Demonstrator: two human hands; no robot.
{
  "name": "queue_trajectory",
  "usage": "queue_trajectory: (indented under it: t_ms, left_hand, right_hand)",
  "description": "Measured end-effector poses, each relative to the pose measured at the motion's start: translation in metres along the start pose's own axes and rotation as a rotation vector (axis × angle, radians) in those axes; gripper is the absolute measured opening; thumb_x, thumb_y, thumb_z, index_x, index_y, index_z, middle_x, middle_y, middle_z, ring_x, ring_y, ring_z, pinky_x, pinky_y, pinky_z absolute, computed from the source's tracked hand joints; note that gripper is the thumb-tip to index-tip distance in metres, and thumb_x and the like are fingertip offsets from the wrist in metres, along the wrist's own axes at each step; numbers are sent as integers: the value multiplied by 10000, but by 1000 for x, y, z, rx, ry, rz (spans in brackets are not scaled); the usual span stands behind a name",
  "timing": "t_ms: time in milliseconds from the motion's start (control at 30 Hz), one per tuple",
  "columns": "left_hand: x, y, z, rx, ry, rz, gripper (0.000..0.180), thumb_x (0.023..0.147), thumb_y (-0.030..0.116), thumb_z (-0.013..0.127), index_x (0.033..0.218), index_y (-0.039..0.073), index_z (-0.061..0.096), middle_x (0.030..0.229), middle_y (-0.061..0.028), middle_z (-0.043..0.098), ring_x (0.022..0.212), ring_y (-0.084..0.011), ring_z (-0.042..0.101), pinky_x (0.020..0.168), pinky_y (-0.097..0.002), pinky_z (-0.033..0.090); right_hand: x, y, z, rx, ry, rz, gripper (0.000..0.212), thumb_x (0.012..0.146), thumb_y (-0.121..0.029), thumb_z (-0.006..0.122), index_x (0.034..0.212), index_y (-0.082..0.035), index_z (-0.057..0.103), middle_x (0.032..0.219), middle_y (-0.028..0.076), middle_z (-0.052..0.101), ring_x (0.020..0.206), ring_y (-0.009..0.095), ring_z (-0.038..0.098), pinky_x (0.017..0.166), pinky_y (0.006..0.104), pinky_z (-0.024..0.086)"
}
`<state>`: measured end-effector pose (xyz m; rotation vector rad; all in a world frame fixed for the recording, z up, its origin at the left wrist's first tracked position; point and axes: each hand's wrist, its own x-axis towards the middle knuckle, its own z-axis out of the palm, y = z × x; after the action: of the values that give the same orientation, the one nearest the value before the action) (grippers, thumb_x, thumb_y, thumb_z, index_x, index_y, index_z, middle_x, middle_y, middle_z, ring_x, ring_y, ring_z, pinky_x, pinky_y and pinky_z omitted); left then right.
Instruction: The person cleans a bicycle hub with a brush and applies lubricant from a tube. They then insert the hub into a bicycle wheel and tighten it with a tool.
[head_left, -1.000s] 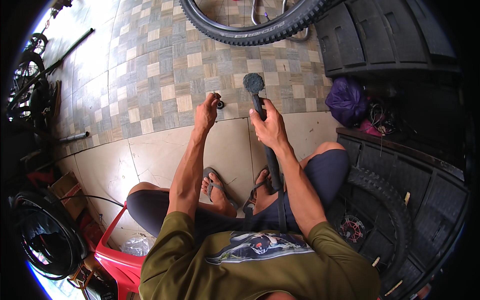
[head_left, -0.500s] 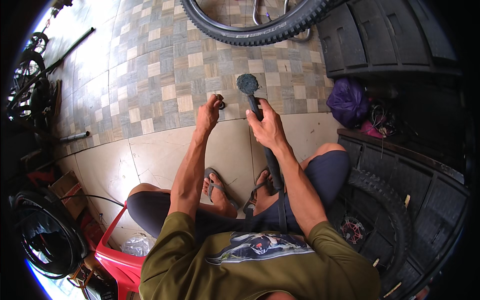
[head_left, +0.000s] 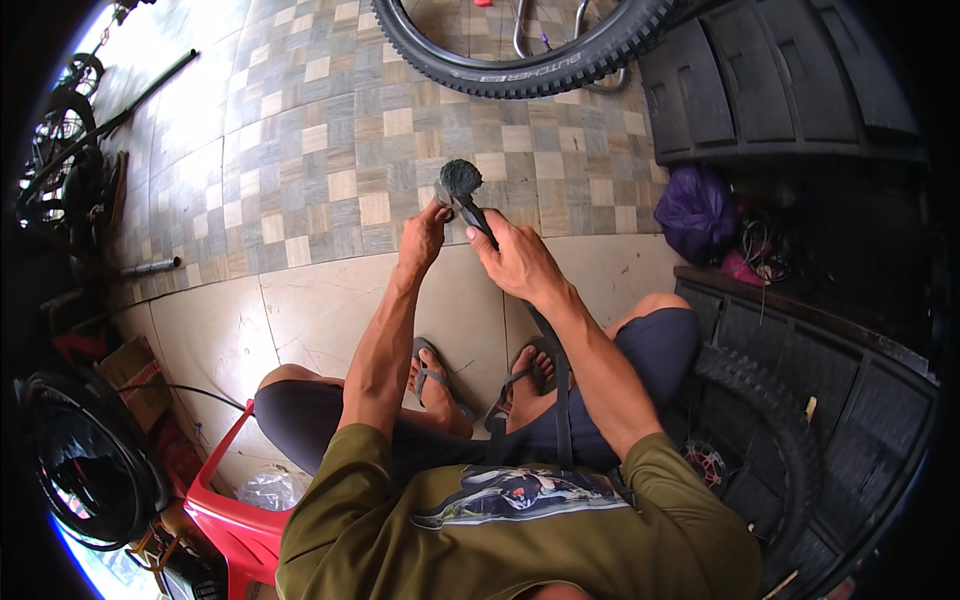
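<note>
My right hand (head_left: 520,262) is wrapped round the black handle of a mallet-like tool, with the thumb along the handle. Its round head (head_left: 461,178) is dark blue-grey and rough, and it points away from me, over the chequered floor. Just left of it, my left hand (head_left: 424,237) is closed in a pinch on a small dark part (head_left: 447,213), too small to make out. The tool's head is right by the left fingertips; whether they touch cannot be told. The lower handle is partly hidden behind my right forearm.
A bicycle wheel (head_left: 520,80) with a knobby tyre lies ahead. Black drawers (head_left: 780,80) and a purple bag (head_left: 692,212) stand to the right, with another knobby tyre (head_left: 790,430) nearer. A red plastic chair (head_left: 225,510) is at left, beside coiled black tyres (head_left: 150,480).
My right hand has moved left and turned the tool, so its head is now close to my left fingertips. The left hand has shifted only slightly.
</note>
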<state>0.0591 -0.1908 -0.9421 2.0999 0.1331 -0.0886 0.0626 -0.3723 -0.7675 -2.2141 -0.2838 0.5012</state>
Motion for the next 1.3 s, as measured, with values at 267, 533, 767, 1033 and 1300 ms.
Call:
queue_trajectory:
  t_ms: [267, 533, 767, 1033, 1300]
  left_hand:
    - [1, 0, -1, 36, 7, 33, 205, 1004, 132, 541, 1201, 155, 594, 902, -223, 687, 870, -480, 641, 667, -520, 497]
    - [2, -2, -1, 95, -68, -49, 214, 1001, 130, 542, 1206, 161, 595, 918, -237, 684, 879, -481, 639, 670, -529, 492]
    - [2, 1, -4, -23, 43, 71, 110, 1022, 145, 535, 1116, 112, 581, 830, -231, 656, 764, -469, 645, 613, -470, 495]
    - [-2, 0, -8, -40, 33, 86, 72, 1028, 147, 528, 1068, 110, 575, 709, -202, 630, 658, -403, 664, 570, -457, 476]
    - [-5, -7, -6, 5, 38, 131, 63, 1019, 141, 537, 1064, 106, 564, 727, -223, 632, 704, -458, 642, 581, -478, 470]
  right_hand:
    - [-7, -13, -1, -23, 130, -148, 319, 1021, -290, 526, 1163, -5, 521, 668, 257, 626, 659, 486, 637, 585, 549, 500]
    - [-5, 5, 11, -103, 41, -39, 305, 1011, -268, 534, 1171, -8, 520, 656, 248, 624, 639, 484, 634, 581, 546, 501]
    - [-8, 1, 5, -18, 117, -65, 301, 1011, -274, 541, 1146, -5, 546, 642, 250, 612, 625, 475, 631, 570, 536, 485]
    - [-10, -1, 1, 2, 112, -66, 294, 1010, -280, 545, 1122, -7, 548, 639, 250, 611, 626, 472, 632, 568, 538, 485]
    - [-13, -1, 2, -3, 82, -46, 299, 1006, -282, 553, 1099, 2, 545, 639, 256, 610, 621, 474, 631, 563, 537, 488]
